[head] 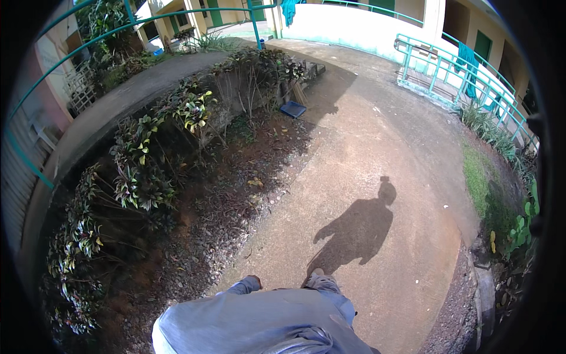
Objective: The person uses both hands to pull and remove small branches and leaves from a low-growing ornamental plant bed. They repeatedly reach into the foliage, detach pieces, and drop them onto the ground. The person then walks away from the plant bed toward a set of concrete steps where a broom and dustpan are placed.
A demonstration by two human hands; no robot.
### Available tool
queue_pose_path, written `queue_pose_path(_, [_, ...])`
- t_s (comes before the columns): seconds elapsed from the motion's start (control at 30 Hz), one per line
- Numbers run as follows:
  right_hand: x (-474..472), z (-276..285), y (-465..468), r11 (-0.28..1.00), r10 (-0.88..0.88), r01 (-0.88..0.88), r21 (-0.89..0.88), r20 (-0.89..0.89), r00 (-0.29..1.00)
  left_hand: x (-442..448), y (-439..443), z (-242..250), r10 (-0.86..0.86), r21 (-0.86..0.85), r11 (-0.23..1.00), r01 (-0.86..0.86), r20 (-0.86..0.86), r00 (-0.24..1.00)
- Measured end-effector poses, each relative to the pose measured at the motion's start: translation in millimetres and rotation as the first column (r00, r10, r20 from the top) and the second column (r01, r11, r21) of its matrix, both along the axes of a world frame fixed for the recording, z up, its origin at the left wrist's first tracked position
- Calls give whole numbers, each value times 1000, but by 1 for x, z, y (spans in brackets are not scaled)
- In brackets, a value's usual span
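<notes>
My left hand (255, 280) shows only in small part at the end of a grey-blue sleeve, low in the view; its fingers cannot be made out, nor whether it holds anything. My right hand is out of view. Before me a sunlit concrete path (336, 150) runs ahead, with my shadow (362, 225) cast on it. One shoe (319, 272) shows beyond the front of my grey-blue shirt (256, 318). Farther ahead on the left, a blue dustpan (293, 109) lies at the path's edge, and a stick broom (299, 94) stands close behind it against the shrubs.
Leafy shrubs (132, 186) and a strip of gravel (239, 208) border the path on the left. Low concrete steps (315, 71) lie past the broom. Green metal railings (460, 73), grass (477, 172) and a cactus (522, 230) line the right side. A white wall (345, 26) curves across ahead.
</notes>
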State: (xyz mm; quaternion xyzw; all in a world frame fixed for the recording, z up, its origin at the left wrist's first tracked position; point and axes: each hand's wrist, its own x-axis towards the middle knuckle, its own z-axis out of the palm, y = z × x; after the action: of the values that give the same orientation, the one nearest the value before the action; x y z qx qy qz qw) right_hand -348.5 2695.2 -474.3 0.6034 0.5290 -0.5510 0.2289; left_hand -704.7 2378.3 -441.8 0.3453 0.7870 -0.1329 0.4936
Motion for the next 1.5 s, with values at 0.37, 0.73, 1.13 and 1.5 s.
queue_pose_path(0.37, [-370,78,451,931,-119,242,274,-400,909,-131,194,-14,231,67,968,-241,131,964])
queue_pose_path(0.73, [-506,-1,515,995,85,-84,-54,18,996,-483,482,0,443,247,868,-431,8,897])
queue_pose_path(1.13, [-786,-13,780,989,147,-144,45,-75,986,-729,809,44,515,513,737,-441,-4,857])
queue_pose_path(1.5, [-1188,12,1117,945,260,-203,255,-215,942,-946,976,178,884,660,65,-748,310,350])
